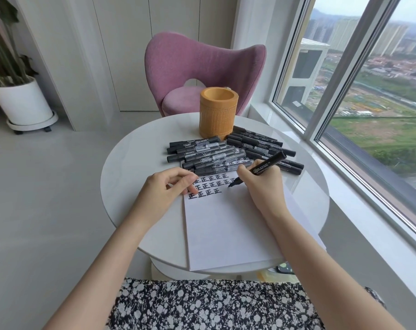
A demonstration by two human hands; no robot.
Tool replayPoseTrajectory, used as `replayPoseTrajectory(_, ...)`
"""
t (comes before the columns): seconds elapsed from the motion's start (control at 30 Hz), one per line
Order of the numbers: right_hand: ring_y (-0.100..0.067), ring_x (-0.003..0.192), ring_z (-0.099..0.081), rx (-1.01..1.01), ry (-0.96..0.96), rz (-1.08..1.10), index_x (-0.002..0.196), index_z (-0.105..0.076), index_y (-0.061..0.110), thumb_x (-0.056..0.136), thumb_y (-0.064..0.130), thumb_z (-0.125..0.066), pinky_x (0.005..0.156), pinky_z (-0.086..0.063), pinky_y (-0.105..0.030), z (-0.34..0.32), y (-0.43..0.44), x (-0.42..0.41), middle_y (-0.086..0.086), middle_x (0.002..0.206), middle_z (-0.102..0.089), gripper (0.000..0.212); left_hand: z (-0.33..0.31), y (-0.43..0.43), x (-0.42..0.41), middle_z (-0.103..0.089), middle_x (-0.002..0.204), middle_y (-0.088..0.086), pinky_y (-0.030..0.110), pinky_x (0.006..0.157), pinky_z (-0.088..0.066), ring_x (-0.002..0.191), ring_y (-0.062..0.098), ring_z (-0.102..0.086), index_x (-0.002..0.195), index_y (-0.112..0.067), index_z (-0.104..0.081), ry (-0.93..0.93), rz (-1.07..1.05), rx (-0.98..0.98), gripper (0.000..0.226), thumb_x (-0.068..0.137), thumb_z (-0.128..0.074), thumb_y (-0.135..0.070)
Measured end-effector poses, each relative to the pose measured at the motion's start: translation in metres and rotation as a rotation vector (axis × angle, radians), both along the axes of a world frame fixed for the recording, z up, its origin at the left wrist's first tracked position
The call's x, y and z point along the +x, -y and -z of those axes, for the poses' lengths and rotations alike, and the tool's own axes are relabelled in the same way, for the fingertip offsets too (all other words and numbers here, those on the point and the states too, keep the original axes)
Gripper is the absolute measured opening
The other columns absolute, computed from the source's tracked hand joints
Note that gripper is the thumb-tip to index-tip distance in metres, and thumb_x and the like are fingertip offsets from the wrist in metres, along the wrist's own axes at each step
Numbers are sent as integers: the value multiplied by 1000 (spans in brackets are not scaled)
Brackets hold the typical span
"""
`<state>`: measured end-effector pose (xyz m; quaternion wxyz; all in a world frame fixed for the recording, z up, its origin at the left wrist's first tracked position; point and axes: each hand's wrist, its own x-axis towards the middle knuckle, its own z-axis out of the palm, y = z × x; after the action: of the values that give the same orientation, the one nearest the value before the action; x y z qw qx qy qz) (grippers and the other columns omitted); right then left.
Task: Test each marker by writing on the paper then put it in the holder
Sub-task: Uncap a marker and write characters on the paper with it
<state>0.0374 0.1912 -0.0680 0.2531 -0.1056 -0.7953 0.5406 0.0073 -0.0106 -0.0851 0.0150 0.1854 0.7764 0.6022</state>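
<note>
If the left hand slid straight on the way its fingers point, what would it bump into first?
Probably the marker held in the right hand: the left hand points right across the paper, with only writing between. Height is unclear.

Black markers [197, 151], orange holder [217, 113], white paper [226, 229], pink chair [202, 67]
</note>
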Motion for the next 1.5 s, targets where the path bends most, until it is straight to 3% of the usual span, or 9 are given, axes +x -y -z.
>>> replayPoseTrajectory(0.57, -10, 52, -25, 7, 12, 25, 59, -41, 9, 79, 7, -58, 48, -23, -25, 0, -1, 0, 0, 53, -32, 27, -2, -1, 1, -74, 77, 5, 9, 68, -45, 69, 9, -60, 93, -12, -69, -8, -4, 2, 15, 90, -58, -22)
replayPoseTrajectory(0.7, -8, 50, -23, 12, 11, 17, 56, -34, 14, 79, 6, -59, 46, -22, -20, 0, 0, 0, 6, 50, -29, 35, -1, -1, 0, -74, 77, 4, 11, 70, -47, 71, 11, -61, 93, -12, -69, -10, 0, 0, 16, 90, -58, -23)
replayPoseTrajectory(1.0, -7, 44, -26, 7, 30, 5, 57, -36, 12, 78, 4, -60, 43, -23, -17, -1, 0, 1, 8, 46, -29, 32, 1, -1, -2, -74, 76, 2, 11, 69, -47, 68, 9, -60, 92, -14, -69, -15, -2, -8, 14, 90, -58, -22)
replayPoseTrajectory(1.5, -10, 55, -23, 12, 6, 28, 60, -37, 10, 77, 4, -57, 50, -20, -26, 0, 0, 0, 1, 54, -28, 27, 0, 0, 0, -74, 78, -1, 21, 76, -49, 70, 8, -62, 92, -16, -70, -21, -7, -23, 14, 90, -58, -24)
